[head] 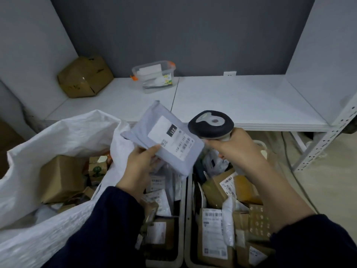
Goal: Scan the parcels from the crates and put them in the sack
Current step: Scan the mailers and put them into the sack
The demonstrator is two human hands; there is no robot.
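The left hand (139,161) pinches a grey parcel (164,138), label up, just right of the sack (58,132), with its long axis slanting away from the sack. The right hand (237,149), farther right, has its fingers wrapped round the scanner (211,124), which is beside the label. The sack holds brown boxes (61,176). The crates (183,190) to its right are full of parcels.

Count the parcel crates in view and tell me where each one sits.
2. The left crate stands beside the sack, under the left hand; the right crate stands next to it, under the right hand. Both are partly hidden.
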